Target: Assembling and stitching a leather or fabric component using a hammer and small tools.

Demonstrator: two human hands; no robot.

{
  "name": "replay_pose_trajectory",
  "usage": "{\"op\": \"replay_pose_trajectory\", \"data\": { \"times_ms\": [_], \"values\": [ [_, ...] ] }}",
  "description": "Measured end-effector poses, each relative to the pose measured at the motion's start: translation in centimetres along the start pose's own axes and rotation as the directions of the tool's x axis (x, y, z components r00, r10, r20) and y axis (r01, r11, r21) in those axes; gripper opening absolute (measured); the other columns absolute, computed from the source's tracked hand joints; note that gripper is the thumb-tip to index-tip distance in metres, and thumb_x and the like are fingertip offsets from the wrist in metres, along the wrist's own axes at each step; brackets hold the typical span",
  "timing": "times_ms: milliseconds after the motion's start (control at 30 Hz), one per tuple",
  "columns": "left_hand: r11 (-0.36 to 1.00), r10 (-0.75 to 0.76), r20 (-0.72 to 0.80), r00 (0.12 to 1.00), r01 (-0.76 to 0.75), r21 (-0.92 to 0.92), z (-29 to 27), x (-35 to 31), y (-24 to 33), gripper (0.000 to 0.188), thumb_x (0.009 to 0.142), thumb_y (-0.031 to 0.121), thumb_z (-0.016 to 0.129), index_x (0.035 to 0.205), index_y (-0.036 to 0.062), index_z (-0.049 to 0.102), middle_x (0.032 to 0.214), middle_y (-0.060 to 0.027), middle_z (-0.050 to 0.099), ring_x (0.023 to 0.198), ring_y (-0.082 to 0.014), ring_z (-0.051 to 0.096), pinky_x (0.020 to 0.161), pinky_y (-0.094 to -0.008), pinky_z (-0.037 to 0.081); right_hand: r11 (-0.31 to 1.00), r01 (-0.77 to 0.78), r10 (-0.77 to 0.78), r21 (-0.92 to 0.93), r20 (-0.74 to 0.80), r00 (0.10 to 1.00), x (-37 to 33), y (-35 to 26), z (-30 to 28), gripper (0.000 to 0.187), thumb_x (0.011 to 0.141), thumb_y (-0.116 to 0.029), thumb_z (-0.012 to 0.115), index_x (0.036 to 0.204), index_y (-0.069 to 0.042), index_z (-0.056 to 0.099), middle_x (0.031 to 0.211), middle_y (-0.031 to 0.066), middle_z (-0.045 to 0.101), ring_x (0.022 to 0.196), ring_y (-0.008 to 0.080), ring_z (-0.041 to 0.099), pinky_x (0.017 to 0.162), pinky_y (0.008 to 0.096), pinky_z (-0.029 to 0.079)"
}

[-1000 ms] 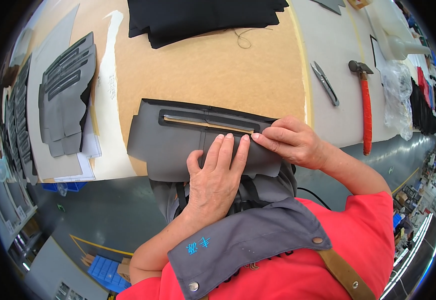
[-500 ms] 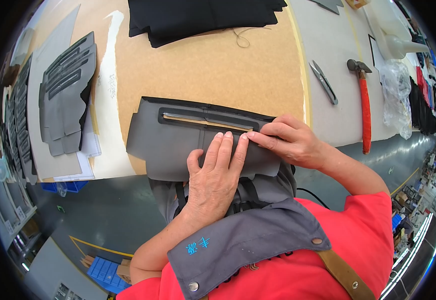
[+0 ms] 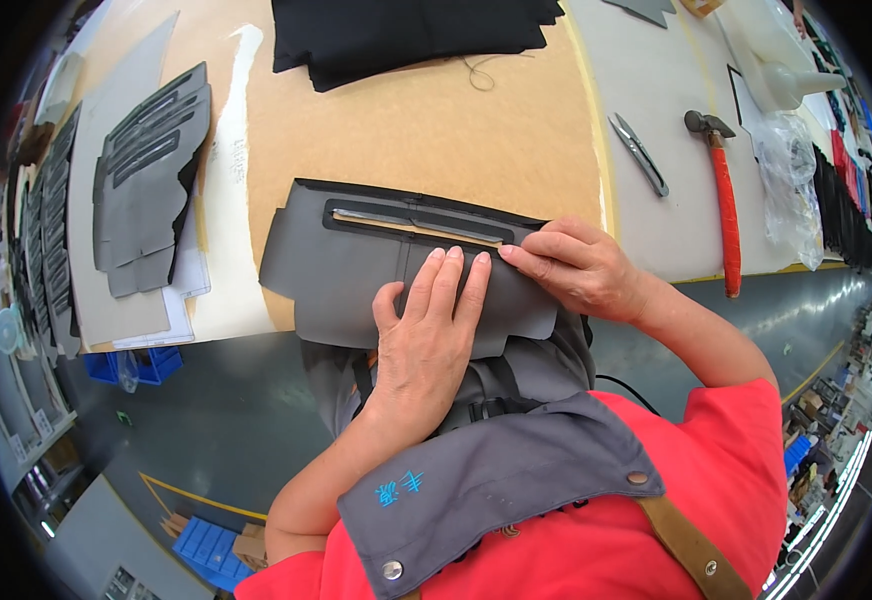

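Note:
A grey, leather-like panel (image 3: 346, 290) lies over the table's front edge, its near part hanging toward my lap. Along its far side runs a long, narrow slot framed by a black strip (image 3: 331, 214), and tan shows through the opening. My left hand (image 3: 421, 345) rests on the panel just below the slot, fingers stretched out and pressing flat. At the slot's right end, my right hand (image 3: 586, 268) pinches the panel's edge between bent fingers and thumb. Its fingertips sit close to the left index finger.
Similar grey panels (image 3: 151, 190) are stacked at the left. Black material (image 3: 406, 35) lies at the far side beside a thin cord (image 3: 478, 75). To the right are thread snips (image 3: 639, 155), a red-handled hammer (image 3: 724, 200), clear plastic wrap (image 3: 788, 185) and a pale spouted bottle (image 3: 796, 88).
The right fingertips have moved slightly away from the left index finger, along the slot's right end. My left hand stays flat on the panel. The whole view has shifted a little.

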State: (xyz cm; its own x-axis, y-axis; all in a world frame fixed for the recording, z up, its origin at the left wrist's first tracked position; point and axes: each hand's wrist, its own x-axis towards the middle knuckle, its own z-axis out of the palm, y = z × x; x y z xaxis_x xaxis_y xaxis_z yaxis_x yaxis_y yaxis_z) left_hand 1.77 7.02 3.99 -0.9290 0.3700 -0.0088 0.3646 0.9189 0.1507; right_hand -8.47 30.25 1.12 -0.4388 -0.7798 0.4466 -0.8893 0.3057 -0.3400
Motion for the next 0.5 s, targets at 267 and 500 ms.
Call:
{"op": "replay_pose_trajectory", "data": {
  "times_ms": [267,500],
  "values": [
    [0.978,0.09,-0.071,0.993,-0.102,-0.183,-0.5,-0.1,-3.0,0.059,0.081,-0.008,0.06,0.136,0.0115,0.063,0.14,-0.0064,0.061,0.137,-0.0212,0.054,0.114,-0.0468,0.032,0.994,-0.097,0.103,0.056,-0.117,0.988,0.8,-0.3,-1.0,0.03,0.083,-0.003,0.078,0.112,-0.005,0.075,0.098,0.0062,0.064,0.084,0.0237,0.063,0.072,0.0351,0.054],
    [0.928,-0.002,-0.05,0.999,-0.017,-0.372,-3.8,1.7,-10.1,0.048,0.078,-0.015,0.049,0.115,0.007,0.072,0.117,-0.0093,0.071,0.117,-0.0259,0.065,0.101,-0.0399,0.044,0.992,-0.112,0.098,-0.059,-0.193,0.976,6.6,-0.6,1.9,0.023,0.091,-0.019,0.076,0.111,-0.008,0.075,0.112,0.0045,0.069,0.105,0.0247,0.064,0.094,0.0375,0.051]
  ]
}}
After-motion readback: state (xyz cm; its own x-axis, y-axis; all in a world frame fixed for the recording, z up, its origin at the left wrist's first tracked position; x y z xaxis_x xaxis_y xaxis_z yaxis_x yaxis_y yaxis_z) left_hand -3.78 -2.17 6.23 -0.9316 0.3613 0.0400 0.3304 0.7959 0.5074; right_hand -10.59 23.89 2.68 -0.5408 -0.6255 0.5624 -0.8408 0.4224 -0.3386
